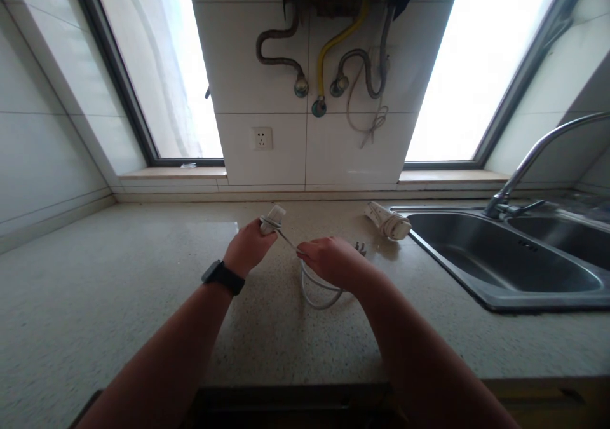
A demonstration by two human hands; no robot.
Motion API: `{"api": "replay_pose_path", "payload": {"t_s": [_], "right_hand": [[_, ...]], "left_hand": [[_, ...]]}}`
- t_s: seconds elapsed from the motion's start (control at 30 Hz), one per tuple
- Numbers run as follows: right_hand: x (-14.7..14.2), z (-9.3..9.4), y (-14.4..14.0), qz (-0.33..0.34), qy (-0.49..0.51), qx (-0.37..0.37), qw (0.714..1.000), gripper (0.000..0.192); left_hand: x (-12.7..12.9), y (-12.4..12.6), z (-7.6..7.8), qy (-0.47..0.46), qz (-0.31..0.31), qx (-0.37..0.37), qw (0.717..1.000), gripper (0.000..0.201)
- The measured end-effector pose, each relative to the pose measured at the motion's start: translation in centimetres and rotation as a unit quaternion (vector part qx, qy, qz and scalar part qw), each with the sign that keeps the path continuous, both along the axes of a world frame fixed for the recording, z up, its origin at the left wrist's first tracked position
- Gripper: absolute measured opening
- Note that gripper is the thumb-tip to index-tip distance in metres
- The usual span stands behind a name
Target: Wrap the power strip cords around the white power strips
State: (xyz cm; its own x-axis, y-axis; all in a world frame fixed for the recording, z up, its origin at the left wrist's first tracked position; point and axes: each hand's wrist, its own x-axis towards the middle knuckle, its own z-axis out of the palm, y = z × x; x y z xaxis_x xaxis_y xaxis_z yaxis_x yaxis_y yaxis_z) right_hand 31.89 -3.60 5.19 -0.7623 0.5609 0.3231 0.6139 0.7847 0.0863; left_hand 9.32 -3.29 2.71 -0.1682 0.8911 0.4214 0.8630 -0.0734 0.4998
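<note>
My left hand (250, 246), with a dark watch on its wrist, is closed around a white power strip (275, 216). Only the strip's far end shows; my fingers hide the rest. A white cord (286, 238) is wrapped around that end and runs taut to my right hand (331, 257), whose fingers pinch it. From there the slack cord hangs in a loop over the countertop. Just beyond my right wrist, a plug (361, 248) with metal prongs lies on the counter. Farther right, a second white power strip (388, 221) lies with its cord wound around it.
The speckled countertop (119, 302) spans the view. A steel double sink (505, 257) with a curved faucet (538, 149) is set in at right. On the tiled wall are a socket (262, 138) and several pipes, including a yellow one (328, 47), below a dark appliance.
</note>
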Motion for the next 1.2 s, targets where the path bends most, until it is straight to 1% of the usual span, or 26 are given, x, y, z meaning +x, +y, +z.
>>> {"api": "replay_pose_path", "payload": {"t_s": [0.13,0.23,0.4,0.5,0.6,0.77,0.87,0.97,1.03,1.1,1.2], "right_hand": [[0.3,0.5,-0.5,0.036,-0.005,0.053,0.998,0.026],[0.4,0.6,-0.7,0.049,0.004,0.073,0.996,0.028],[0.4,0.9,-1.1,0.084,0.050,0.038,0.994,0.030],[0.7,1.5,-1.4,0.094,0.066,0.032,0.993,0.030],[1.5,2.1,-1.3,0.104,0.086,0.022,0.991,0.029],[2.9,2.9,-0.5,0.134,0.150,-0.063,0.977,0.028],[3.4,3.3,-0.1,0.151,0.189,-0.124,0.962,0.028],[3.4,3.3,0.3,0.165,0.216,-0.177,0.946,0.027],[3.3,2.9,0.7,0.162,0.229,-0.210,0.936,0.027],[3.0,2.3,1.1,0.148,0.250,-0.249,0.924,0.026],[2.8,1.5,1.7,0.128,0.304,-0.325,0.886,0.022]], "left_hand": [[0.8,-0.7,0.3,0.079,0.002,-0.025,0.997,0.031],[1.1,-1.1,0.5,0.122,0.003,-0.042,0.992,0.030],[1.7,-1.7,1.0,0.153,-0.022,-0.067,0.986,0.024],[2.3,-2.3,1.2,0.161,-0.055,-0.075,0.983,0.023],[3.0,-2.8,1.1,0.175,-0.096,-0.064,0.978,0.025],[4.1,-3.6,1.3,0.221,-0.193,-0.017,0.956,0.020],[4.9,-4.2,1.9,0.261,-0.254,0.013,0.931,0.019],[5.4,-4.7,2.4,0.274,-0.323,0.044,0.905,0.010],[5.4,-4.8,2.5,0.276,-0.344,0.067,0.895,0.008],[5.2,-4.8,2.6,0.292,-0.345,0.094,0.887,0.008],[4.6,-4.9,2.6,0.327,-0.345,0.136,0.869,0.012]]}}
